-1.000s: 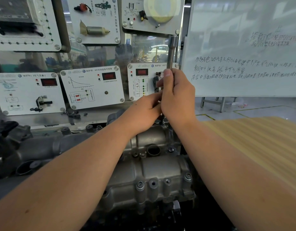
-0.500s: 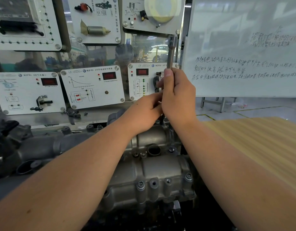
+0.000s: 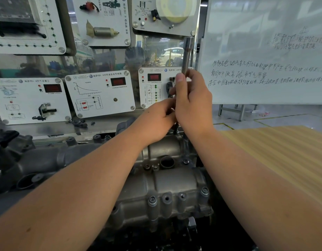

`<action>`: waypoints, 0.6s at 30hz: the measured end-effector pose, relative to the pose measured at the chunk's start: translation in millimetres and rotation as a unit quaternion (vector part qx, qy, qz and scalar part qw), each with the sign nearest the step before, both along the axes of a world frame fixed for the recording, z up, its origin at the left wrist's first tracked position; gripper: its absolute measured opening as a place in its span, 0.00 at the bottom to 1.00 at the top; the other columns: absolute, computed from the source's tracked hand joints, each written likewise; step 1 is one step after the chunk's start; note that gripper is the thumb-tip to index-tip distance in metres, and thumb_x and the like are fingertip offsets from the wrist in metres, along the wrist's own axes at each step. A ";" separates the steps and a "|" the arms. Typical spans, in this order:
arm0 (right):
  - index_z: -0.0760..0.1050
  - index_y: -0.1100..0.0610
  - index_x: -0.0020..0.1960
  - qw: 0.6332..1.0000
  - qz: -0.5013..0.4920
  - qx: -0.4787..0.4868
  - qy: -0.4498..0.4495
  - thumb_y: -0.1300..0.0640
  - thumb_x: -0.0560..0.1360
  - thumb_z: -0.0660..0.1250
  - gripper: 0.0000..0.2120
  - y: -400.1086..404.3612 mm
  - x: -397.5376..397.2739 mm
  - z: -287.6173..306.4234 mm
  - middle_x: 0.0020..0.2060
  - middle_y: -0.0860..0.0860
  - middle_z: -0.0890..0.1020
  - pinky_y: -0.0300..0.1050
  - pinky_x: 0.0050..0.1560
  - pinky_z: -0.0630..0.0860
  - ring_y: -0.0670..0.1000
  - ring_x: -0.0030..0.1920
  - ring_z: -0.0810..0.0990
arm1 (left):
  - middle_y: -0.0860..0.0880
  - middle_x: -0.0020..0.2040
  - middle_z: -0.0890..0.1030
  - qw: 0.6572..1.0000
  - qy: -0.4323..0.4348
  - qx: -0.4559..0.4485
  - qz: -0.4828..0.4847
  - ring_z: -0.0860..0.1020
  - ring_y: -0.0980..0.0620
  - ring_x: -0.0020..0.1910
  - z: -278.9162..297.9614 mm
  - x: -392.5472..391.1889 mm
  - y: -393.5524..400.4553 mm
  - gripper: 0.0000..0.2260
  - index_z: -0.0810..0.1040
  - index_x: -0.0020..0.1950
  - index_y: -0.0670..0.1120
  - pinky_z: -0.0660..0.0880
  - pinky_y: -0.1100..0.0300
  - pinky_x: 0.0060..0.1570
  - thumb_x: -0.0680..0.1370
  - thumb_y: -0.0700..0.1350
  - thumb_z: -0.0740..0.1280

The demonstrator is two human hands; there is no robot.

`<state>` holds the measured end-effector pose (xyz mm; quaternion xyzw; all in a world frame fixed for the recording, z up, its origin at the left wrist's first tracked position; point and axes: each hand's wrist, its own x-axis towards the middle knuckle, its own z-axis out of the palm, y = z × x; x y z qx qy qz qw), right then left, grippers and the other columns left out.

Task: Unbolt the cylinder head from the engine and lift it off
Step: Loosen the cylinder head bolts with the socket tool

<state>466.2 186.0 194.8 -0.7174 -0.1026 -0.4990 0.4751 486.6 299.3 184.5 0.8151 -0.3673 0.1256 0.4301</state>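
Where the whiteboard (image 3: pixel 265 51) edges our right, we note the cylinder head (image 3: pixel 160 192) below centre, still seated; right hand (image 3: pixel 192 104) grips an upright socket extension (image 3: pixel 187 53), left hand (image 3: pixel 156 118) pinches its lower end above the far edge.

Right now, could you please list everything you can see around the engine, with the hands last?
Cylinder head: one, grey metal, bottom centre, bolts showing along its near edge.
Socket extension bar: one, silver, upright above the head's far end.
Intake manifold: one, dark grey, left of the head.
Sensor display panels: several, white with red readouts, on the board behind.
Whiteboard: one, white with handwriting, upper right.
Striped board: one, yellow, right of the engine.
Left hand: one, curled at the bar's lower end; its fingers are hidden.
Right hand: one, grips the bar, thumb lying up along it.
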 end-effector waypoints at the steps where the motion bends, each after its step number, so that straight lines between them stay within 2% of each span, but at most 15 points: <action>1: 0.72 0.53 0.58 1.000 0.005 0.007 -0.003 0.49 0.84 0.61 0.08 0.2 -0.7 0.0 0.38 0.45 0.83 0.34 0.39 0.74 0.40 0.40 0.81 | 0.54 0.41 0.83 1.000 0.002 -0.001 0.000 0.78 0.64 0.32 -0.1 0.6 -0.2 0.06 0.78 0.55 0.52 0.69 0.72 0.30 0.82 0.43 0.62; 3: 0.69 0.51 0.57 1.000 0.005 0.006 -0.007 0.50 0.83 0.62 0.06 -0.4 -0.7 -0.3 0.38 0.46 0.83 0.34 0.38 0.75 0.42 0.40 0.82 | 0.53 0.42 0.82 1.000 0.006 -0.003 -0.001 0.78 0.63 0.33 -0.8 1.3 -0.4 0.06 0.77 0.55 0.52 0.70 0.71 0.30 0.82 0.43 0.63; 5: 0.70 0.51 0.55 1.000 -0.002 -0.003 -0.008 0.52 0.84 0.61 0.03 -0.9 -0.4 -0.4 0.39 0.43 0.82 0.29 0.39 0.73 0.39 0.39 0.80 | 0.53 0.41 0.83 1.000 0.003 -0.011 -0.005 0.79 0.63 0.34 -0.9 0.8 -0.5 0.07 0.76 0.52 0.57 0.70 0.70 0.31 0.82 0.43 0.63; 9: 0.77 0.57 0.56 1.000 -0.018 -0.014 -0.001 0.53 0.85 0.57 0.12 -0.5 0.9 -0.4 0.40 0.43 0.80 0.28 0.41 0.70 0.36 0.40 0.77 | 0.54 0.43 0.84 1.000 0.005 -0.011 -0.014 0.80 0.62 0.36 -0.7 -1.3 -0.2 0.13 0.75 0.49 0.65 0.74 0.64 0.35 0.82 0.45 0.60; 12: 0.76 0.57 0.57 1.000 -0.011 -0.008 -0.004 0.52 0.85 0.57 0.12 0.4 1.2 -0.8 0.39 0.44 0.81 0.30 0.41 0.71 0.38 0.38 0.77 | 0.57 0.42 0.84 1.000 0.009 -0.008 -0.012 0.78 0.64 0.33 -0.4 -1.4 1.1 0.11 0.76 0.48 0.62 0.70 0.71 0.30 0.82 0.45 0.61; 16: 0.71 0.53 0.59 1.000 0.004 0.003 -0.011 0.50 0.83 0.62 0.09 0.8 -1.8 -0.2 0.39 0.47 0.84 0.39 0.40 0.76 0.44 0.40 0.82 | 0.52 0.41 0.84 1.000 0.016 -0.009 -0.007 0.79 0.62 0.33 -0.9 0.9 0.9 0.06 0.78 0.55 0.54 0.71 0.70 0.29 0.81 0.44 0.63; 18: 0.72 0.55 0.57 1.000 -0.002 -0.002 -0.009 0.51 0.84 0.62 0.08 0.6 -1.5 -0.1 0.40 0.47 0.83 0.40 0.41 0.76 0.46 0.41 0.82 | 0.53 0.40 0.83 1.000 0.016 -0.011 -0.007 0.78 0.62 0.31 -1.5 1.3 0.8 0.07 0.77 0.54 0.54 0.70 0.70 0.28 0.81 0.44 0.64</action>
